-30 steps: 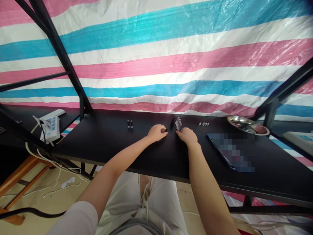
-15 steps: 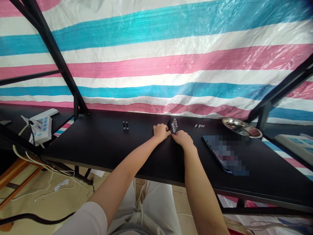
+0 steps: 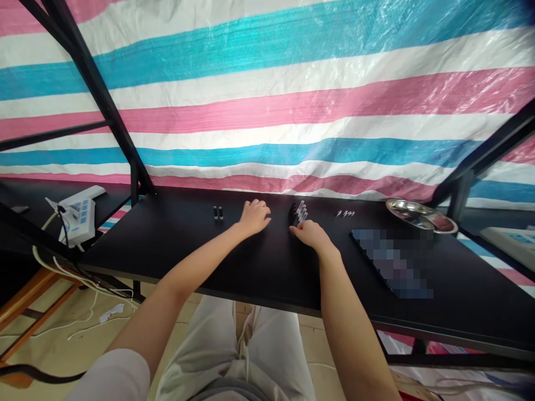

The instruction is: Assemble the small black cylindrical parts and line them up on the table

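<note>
My left hand (image 3: 254, 217) hovers over or rests on the black tabletop, palm down with its fingers spread and nothing in them. To its left stand two small black cylinders (image 3: 218, 213) with light tops, side by side and apart from it. My right hand (image 3: 310, 234) pinches the near end of a small black rack (image 3: 293, 213). Several clear tubes (image 3: 301, 210) stick out of this rack, leaning a little. Part of the rack is hidden behind my right fingers.
Several small clear pieces (image 3: 345, 213) lie right of the rack. A phone-like slab (image 3: 390, 264), blurred out, and a round steel tray (image 3: 395, 210) are farther right. A white power strip (image 3: 81, 220) with cables is at left. Black frame posts (image 3: 100, 94) and striped sheeting (image 3: 271, 78) stand behind.
My left hand has let go of the rack and moved left toward the two black cylinders, its fingers opening. My right hand stays at the rack. The view has shifted slightly.
</note>
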A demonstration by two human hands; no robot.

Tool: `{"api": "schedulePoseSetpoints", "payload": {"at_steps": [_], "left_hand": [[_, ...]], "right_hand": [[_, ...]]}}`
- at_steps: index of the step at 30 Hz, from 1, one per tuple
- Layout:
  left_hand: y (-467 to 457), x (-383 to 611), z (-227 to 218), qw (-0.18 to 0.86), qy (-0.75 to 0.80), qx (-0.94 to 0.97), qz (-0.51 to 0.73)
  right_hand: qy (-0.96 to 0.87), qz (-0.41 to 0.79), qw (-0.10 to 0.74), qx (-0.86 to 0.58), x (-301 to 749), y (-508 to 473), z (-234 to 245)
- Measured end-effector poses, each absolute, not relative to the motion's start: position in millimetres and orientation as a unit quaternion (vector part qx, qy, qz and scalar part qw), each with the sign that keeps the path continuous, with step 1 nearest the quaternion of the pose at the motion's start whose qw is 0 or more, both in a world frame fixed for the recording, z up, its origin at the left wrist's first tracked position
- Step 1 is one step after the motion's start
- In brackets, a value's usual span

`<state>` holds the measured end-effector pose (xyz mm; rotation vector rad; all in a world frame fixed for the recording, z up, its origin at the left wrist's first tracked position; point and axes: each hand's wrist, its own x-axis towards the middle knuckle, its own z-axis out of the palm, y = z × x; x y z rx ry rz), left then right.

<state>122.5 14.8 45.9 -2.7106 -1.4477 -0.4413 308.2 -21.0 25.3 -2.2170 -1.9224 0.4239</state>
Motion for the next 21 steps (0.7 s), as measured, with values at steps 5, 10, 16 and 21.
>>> {"api": "schedulePoseSetpoints", "payload": {"at_steps": [5, 10, 16, 21], "left_hand": [[15.9, 49.1, 86.7, 0.063, -0.511, -0.853, -0.087], [23.7, 0.3, 93.9, 0.093, -0.555, -0.827, -0.009], [27.9, -6.5, 80.2, 0.086, -0.56, -0.823, -0.039], [32.6, -4.6, 70.1, 0.076, -0.547, -0.83, -0.084]], "right_hand": [[-0.699, 0.079, 0.152, -0.695, 296.4, -23.9, 27.8], [-0.73, 0.047, 0.213, -0.648, 281.0, -24.0, 23.7], [-0.744, 0.046, 0.213, -0.632, 275.6, -24.1, 20.5], [-0.744, 0.047, 0.215, -0.631, 276.8, -22.8, 18.5]]}}
